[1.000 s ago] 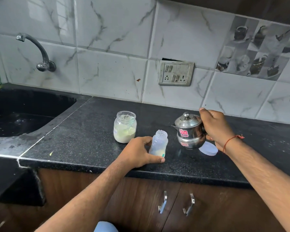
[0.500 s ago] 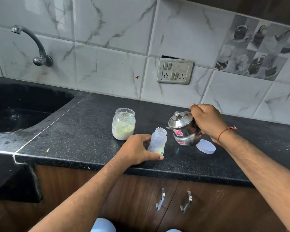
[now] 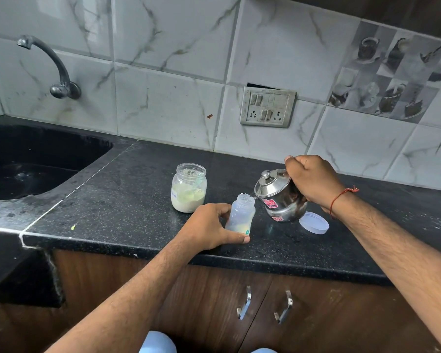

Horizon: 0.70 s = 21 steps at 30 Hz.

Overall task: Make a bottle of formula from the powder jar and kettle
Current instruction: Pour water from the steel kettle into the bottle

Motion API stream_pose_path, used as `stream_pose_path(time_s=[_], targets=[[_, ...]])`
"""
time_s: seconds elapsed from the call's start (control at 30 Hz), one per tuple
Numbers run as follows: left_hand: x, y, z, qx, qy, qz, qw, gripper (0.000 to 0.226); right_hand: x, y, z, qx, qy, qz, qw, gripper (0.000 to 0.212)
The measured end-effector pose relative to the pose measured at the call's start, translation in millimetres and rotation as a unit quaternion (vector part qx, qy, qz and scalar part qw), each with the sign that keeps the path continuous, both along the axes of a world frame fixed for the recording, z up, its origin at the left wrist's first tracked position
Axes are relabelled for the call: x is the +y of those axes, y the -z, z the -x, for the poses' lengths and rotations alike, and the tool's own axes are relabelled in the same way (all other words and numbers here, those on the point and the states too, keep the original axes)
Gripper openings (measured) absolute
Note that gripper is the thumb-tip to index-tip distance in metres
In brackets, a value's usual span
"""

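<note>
A small clear baby bottle [image 3: 240, 215] stands open-topped near the counter's front edge, with pale powder at its bottom. My left hand [image 3: 208, 230] is wrapped around its base. My right hand [image 3: 313, 180] grips the handle of a small steel kettle [image 3: 278, 196] with a knobbed lid. The kettle is tilted to the left, its spout right over the bottle's mouth. An open glass powder jar [image 3: 189, 187], about half full of cream powder, stands just left of the bottle.
A round white lid [image 3: 314, 222] lies flat on the black counter [image 3: 117, 207] right of the kettle. A dark sink [image 3: 31, 166] and wall tap [image 3: 59, 72] are at the left. A switch plate [image 3: 267, 107] is on the tiled wall behind.
My right hand has lifted the kettle off the counter and tipped it left toward the bottle's mouth. My left hand has kept hold of the bottle.
</note>
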<state>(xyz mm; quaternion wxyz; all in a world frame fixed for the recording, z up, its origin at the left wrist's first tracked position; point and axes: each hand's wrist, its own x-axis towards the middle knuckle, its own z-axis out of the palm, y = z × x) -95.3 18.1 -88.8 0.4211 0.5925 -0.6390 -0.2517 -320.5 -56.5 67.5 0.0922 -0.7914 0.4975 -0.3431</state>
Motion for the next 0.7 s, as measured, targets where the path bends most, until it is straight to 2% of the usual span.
stream_pose_path(time_s=[0.7], targets=[[1.4, -1.3, 1.2, -0.004, 0.003, -0.005, 1.000, 0.050, 7.7, -7.5, -6.5, 0.046, -0.015, 0.018, 0.999, 0.054]])
